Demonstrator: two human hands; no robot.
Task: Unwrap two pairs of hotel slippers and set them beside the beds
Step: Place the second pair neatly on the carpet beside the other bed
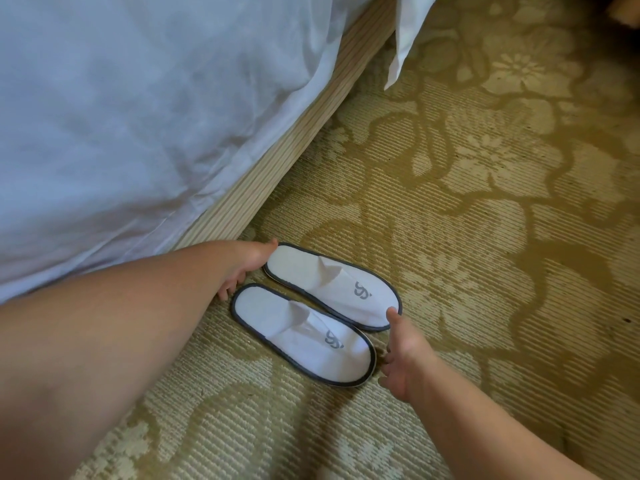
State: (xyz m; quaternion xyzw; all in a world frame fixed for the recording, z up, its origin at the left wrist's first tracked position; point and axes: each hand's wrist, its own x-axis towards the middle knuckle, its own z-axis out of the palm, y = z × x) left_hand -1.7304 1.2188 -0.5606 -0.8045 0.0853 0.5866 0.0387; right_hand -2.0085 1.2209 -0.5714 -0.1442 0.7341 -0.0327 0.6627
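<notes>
I see two white slippers [311, 344] side by side on the carpet [485, 244], just beside the bed [104, 116]; left hand [249, 265] spread at the heels, right hand [405, 358] at the toes (each grip apart, fingers only touching)

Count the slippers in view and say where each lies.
2. One white, dark-trimmed cloth slipper lies on the patterned carpet nearer the white bed; the second slipper lies beside it, closer to the person. Others may be hidden.
</notes>
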